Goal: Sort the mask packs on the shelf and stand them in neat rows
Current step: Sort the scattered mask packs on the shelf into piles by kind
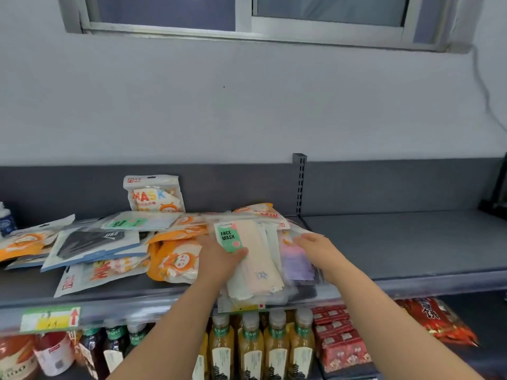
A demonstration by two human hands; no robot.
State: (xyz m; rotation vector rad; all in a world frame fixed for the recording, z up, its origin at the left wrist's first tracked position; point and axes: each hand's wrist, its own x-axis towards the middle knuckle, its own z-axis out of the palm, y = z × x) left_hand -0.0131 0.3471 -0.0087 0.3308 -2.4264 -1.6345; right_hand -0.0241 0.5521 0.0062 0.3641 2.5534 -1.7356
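Note:
A loose heap of mask packs lies on the grey shelf [397,242]. One white and orange MASK pack [155,194] stands upright against the back panel. My left hand [219,259] grips a stack of pastel FACE MASK packs [255,256], thumb on top by the green label. My right hand [319,249] rests with fingers bent on the right side of that stack, over a purple pack [295,259]. Orange cartoon packs [175,259] and a dark mask pack [90,245] lie flat to the left.
The shelf's right half holds nothing. A slotted upright [300,185] divides the back panel. A blue bottle [6,220] stands at far left. Below are drink bottles [277,346], red snack packs [340,335] and a yellow price tag [50,319].

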